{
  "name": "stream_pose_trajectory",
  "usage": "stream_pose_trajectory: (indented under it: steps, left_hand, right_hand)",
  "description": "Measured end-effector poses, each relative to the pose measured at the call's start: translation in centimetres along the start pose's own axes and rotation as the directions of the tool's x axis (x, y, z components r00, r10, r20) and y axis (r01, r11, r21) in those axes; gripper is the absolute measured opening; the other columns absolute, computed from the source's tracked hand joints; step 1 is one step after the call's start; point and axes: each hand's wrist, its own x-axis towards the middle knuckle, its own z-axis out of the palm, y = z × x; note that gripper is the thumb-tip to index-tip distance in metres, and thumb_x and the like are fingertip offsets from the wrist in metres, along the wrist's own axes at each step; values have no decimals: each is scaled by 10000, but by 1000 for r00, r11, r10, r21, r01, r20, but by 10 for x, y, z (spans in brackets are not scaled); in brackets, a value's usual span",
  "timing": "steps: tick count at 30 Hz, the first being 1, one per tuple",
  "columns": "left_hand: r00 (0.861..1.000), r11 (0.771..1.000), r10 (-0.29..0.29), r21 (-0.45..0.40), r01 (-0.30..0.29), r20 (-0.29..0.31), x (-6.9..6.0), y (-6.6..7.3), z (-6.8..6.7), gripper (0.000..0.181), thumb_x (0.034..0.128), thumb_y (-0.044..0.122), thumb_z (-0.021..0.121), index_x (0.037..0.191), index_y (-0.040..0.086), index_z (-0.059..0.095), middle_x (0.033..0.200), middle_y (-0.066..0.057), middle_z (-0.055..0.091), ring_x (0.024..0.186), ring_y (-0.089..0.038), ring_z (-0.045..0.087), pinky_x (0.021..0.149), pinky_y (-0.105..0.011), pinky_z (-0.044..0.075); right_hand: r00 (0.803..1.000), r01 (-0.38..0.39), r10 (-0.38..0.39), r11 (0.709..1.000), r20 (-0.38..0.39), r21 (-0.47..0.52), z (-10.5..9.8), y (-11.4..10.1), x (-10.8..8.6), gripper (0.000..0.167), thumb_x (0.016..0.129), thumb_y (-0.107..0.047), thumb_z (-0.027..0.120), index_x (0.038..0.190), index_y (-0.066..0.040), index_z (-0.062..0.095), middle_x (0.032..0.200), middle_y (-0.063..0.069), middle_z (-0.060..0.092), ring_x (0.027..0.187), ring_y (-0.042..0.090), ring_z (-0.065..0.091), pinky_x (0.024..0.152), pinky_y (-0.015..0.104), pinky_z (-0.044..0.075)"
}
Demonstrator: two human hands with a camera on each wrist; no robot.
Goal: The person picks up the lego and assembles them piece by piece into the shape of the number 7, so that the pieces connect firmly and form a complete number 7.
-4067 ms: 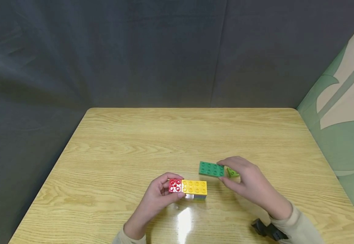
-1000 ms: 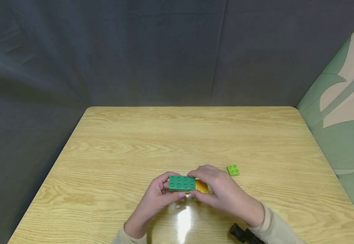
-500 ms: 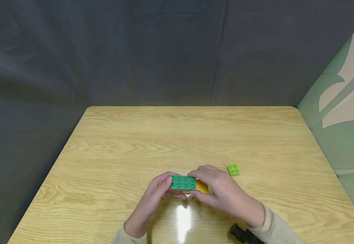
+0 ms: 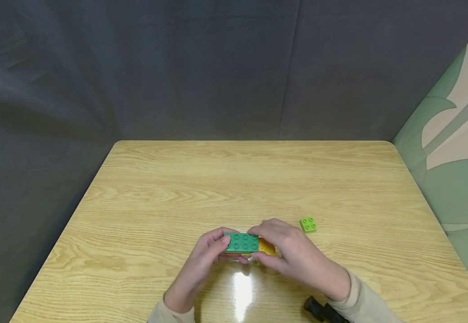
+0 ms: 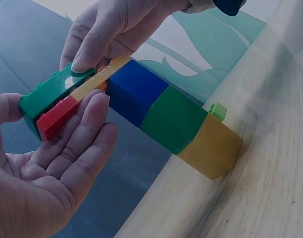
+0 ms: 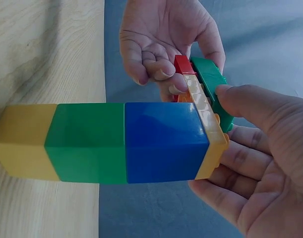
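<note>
A green eight-stud toy brick [image 4: 242,242] lies over a red brick [image 5: 57,118] and part of a long yellow brick [image 5: 99,79]. Studs show in a narrow gap beneath it. My left hand [image 4: 207,251] pinches its left end, thumb on top and fingers under the red brick. Thumb and fingers of my right hand [image 4: 290,249] grip the green brick's right end. Below the long yellow brick, a column of blue [image 5: 138,92], green [image 5: 174,120] and yellow [image 5: 211,148] blocks stands on the table. The red brick overhangs the column's left side.
A small lime-green four-stud brick [image 4: 308,224] sits on the wooden table [image 4: 177,179], beyond my right hand. Dark cloth [image 4: 201,72] hangs behind the table, and a leaf-patterned panel [image 4: 452,179] borders the right side. A black device [image 4: 316,308] is at my right wrist.
My right hand has brought the green brick from the right onto the red and yellow bricks. My left thumb has shifted from the front side to the top of the green brick.
</note>
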Motion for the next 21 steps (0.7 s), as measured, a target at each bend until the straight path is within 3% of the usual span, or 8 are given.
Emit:
stream_pose_trajectory:
  steps: [10,21]
  left_hand:
    - [999,998,26,-58,-24,40,0,-3,-1,354,1034,46,314,1214,-231,441,1075,-113,700,862,-230,707,822,-442,557]
    - [999,998,24,-59,-22,38,0,-3,-2,353,1037,47,315,1202,-234,449,1071,-173,691,859,-257,710,809,-472,555]
  right_hand:
    - [1000,-19,18,1000,23,15,-1,0,1,344,785,-171,818,1084,-92,668,986,-35,665,863,97,598,714,247,520]
    - [1000,-14,14,1000,26,5,-1,2,-1,345,791,-193,817,1091,-93,679,993,-34,671,894,98,608,743,269,532]
